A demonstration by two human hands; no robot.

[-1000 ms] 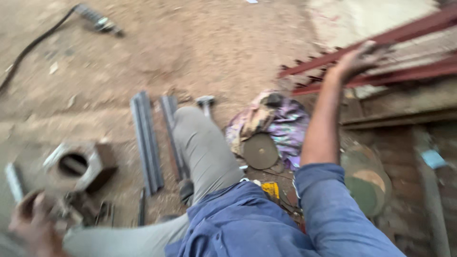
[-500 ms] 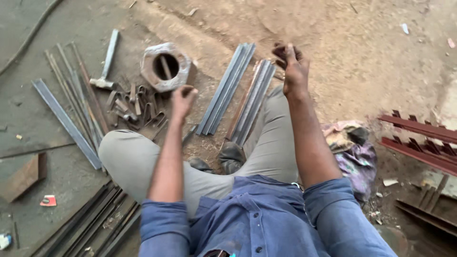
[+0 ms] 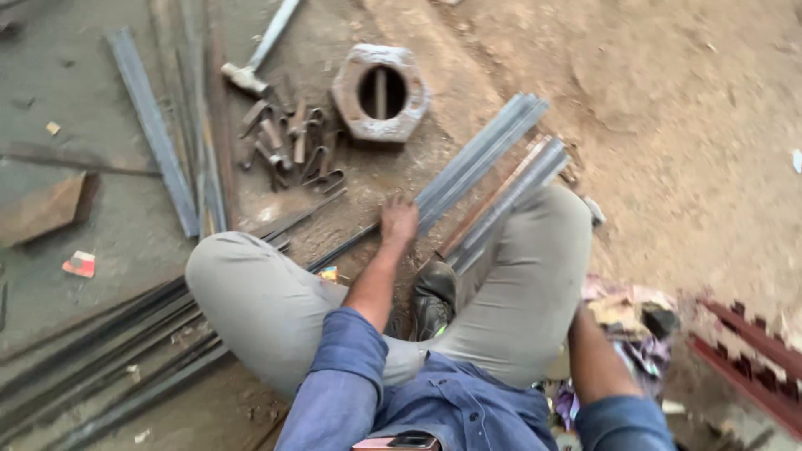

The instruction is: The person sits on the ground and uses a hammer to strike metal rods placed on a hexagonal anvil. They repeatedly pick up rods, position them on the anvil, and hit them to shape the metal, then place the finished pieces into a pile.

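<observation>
A: Worker sat cross-legged on a workshop floor (image 3: 685, 134), left hand (image 3: 398, 222) reaching fwd to a thin rod (image 3: 334, 250) lying in front of the knees.

B: Gripping it?

A: Couldn't tell. Fingers curled down at the rod's upper end, right beside the grey bars (image 3: 480, 159). The frame was too blurred to show whether they closed on anything or just touched.

B: Right hand?

A: Out of sight. The forearm (image 3: 597, 355) ran down behind the right knee toward a heap of rags (image 3: 622, 313), prob. propping the body while the other arm stretched.

B: What else was in reach?

A: Two bundles of grey bars slanted out from under the right leg. Just past the hand, a pile of bent clips (image 3: 288, 146), w/ a hammer (image 3: 251, 71) touching its far side and a big hex nut (image 3: 380, 92) near it on the right. More strips (image 3: 154, 125) lay to the left, rods (image 3: 100, 359) under the left knee. It all sat fanned within arm's length, which looked like a layout for working seated.

B: Anything on the right?

A: Red steel frame (image 3: 743, 351) at the edge, beyond the rags.
</observation>
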